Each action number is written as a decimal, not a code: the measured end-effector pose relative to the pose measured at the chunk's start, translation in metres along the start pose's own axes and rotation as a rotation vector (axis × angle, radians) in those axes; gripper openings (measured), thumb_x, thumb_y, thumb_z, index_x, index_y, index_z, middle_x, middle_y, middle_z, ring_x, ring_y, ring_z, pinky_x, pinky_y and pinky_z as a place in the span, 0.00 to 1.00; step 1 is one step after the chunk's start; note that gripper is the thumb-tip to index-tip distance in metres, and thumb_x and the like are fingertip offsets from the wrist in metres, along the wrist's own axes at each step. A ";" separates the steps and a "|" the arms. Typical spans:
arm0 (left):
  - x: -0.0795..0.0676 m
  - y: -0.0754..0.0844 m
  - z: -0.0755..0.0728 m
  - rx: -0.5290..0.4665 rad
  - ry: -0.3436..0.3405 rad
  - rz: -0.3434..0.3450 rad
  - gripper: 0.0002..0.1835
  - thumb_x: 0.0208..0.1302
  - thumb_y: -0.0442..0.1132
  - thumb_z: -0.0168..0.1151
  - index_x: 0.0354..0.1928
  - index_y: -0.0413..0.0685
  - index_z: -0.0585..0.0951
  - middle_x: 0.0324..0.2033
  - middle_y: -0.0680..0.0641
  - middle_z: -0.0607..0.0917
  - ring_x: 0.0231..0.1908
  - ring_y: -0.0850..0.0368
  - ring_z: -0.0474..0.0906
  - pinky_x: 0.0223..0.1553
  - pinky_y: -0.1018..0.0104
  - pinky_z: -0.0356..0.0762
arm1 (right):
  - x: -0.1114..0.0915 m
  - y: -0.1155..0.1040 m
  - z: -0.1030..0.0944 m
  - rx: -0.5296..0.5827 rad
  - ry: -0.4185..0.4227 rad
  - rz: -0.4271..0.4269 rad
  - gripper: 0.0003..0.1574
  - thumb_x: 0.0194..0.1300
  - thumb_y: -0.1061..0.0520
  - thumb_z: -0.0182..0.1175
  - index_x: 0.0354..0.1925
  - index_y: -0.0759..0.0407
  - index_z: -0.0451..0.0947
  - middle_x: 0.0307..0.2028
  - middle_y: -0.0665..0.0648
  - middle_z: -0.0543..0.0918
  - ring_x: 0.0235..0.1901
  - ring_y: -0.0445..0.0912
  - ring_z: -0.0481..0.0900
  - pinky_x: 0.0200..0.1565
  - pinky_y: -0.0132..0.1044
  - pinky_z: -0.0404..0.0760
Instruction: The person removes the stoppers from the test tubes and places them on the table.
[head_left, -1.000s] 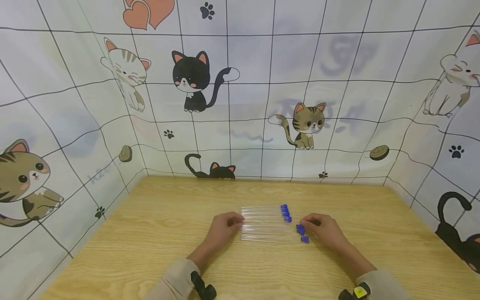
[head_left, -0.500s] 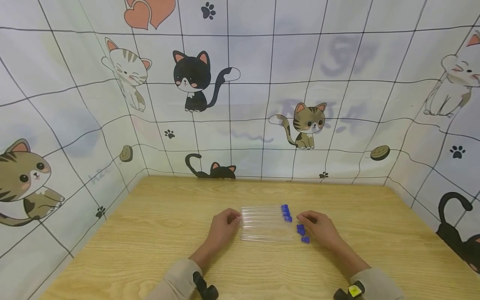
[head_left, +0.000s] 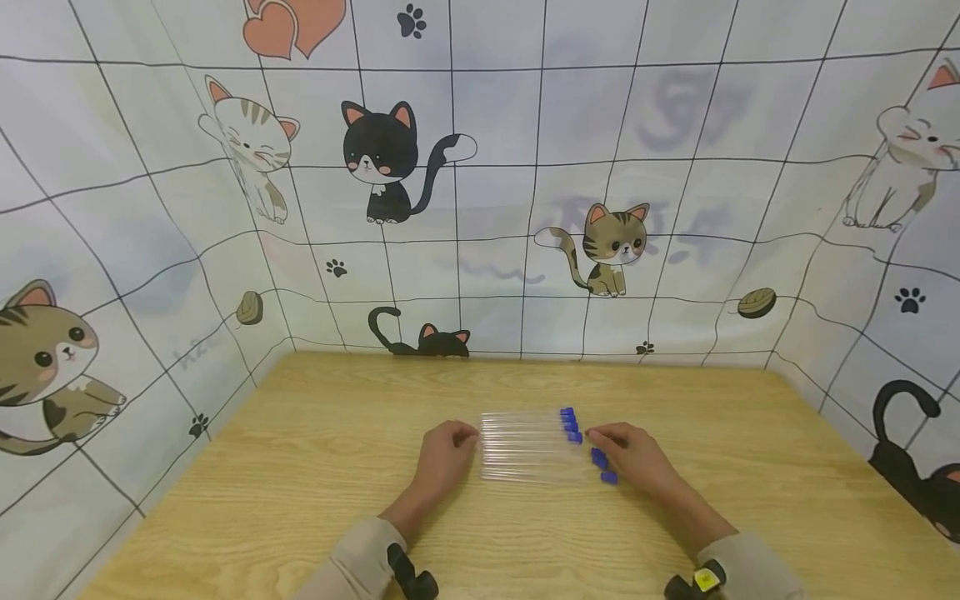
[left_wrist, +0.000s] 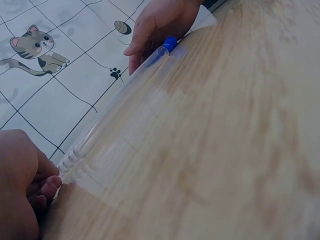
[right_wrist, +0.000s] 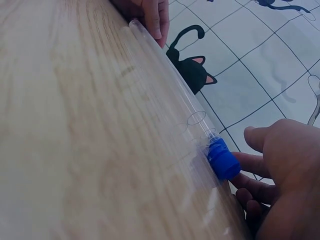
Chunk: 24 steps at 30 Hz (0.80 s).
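Observation:
Several clear test tubes (head_left: pixel 528 446) lie side by side on the wooden table. Blue stoppers (head_left: pixel 571 427) sit in the right ends of the tubes at the far side of the row; the nearer tubes have bare ends. My left hand (head_left: pixel 444 458) is at the tubes' left ends, its fingertips right at the rounded bottoms (left_wrist: pixel 70 159). On the other side, my right hand (head_left: pixel 639 457) has its fingertips close to the nearest seated stopper. The right wrist view shows its thumb apart from its fingers, beside a blue stopper (right_wrist: pixel 223 162).
Loose blue stoppers (head_left: pixel 600 457) lie under and beside my right hand, with another loose stopper (head_left: pixel 609 477) nearer me. The wooden table (head_left: pixel 360 408) ends at a wall sheet (head_left: pixel 495 208) printed with cats and grid lines.
My right hand has moved left, away from above the loose stoppers to the end of the stoppered tubes. My left hand has shifted slightly back from the tubes, which lie where they were.

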<state>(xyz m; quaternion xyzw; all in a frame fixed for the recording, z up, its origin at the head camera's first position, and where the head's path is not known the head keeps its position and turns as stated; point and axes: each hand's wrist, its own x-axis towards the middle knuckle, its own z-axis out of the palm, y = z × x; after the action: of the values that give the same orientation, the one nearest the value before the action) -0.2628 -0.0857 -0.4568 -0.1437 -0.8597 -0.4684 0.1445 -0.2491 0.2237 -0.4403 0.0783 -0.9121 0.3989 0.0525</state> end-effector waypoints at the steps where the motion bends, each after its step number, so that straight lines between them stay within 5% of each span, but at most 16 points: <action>1: 0.000 0.000 0.000 0.003 -0.001 0.001 0.05 0.63 0.30 0.60 0.37 0.38 0.83 0.33 0.47 0.84 0.36 0.54 0.79 0.37 0.62 0.76 | 0.000 -0.001 0.000 0.000 -0.004 0.002 0.25 0.70 0.42 0.54 0.50 0.58 0.82 0.53 0.63 0.78 0.56 0.61 0.73 0.55 0.56 0.70; 11: -0.001 0.000 0.000 0.013 -0.009 -0.021 0.06 0.63 0.30 0.59 0.37 0.35 0.84 0.34 0.46 0.82 0.37 0.52 0.78 0.38 0.58 0.76 | -0.001 -0.002 -0.001 -0.005 -0.018 -0.030 0.24 0.70 0.42 0.53 0.48 0.57 0.83 0.50 0.60 0.79 0.53 0.59 0.75 0.54 0.56 0.71; 24: -0.001 -0.002 0.000 -0.004 -0.005 -0.021 0.06 0.63 0.33 0.61 0.36 0.39 0.85 0.30 0.51 0.78 0.29 0.60 0.71 0.29 0.68 0.71 | 0.000 0.000 -0.005 0.071 -0.029 -0.034 0.22 0.70 0.43 0.54 0.46 0.57 0.84 0.49 0.59 0.81 0.54 0.58 0.75 0.56 0.55 0.69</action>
<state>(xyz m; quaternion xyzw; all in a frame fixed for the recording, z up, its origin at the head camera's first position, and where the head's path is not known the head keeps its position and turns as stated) -0.2626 -0.0869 -0.4591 -0.1362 -0.8606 -0.4712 0.1374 -0.2490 0.2270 -0.4368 0.1016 -0.8966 0.4288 0.0432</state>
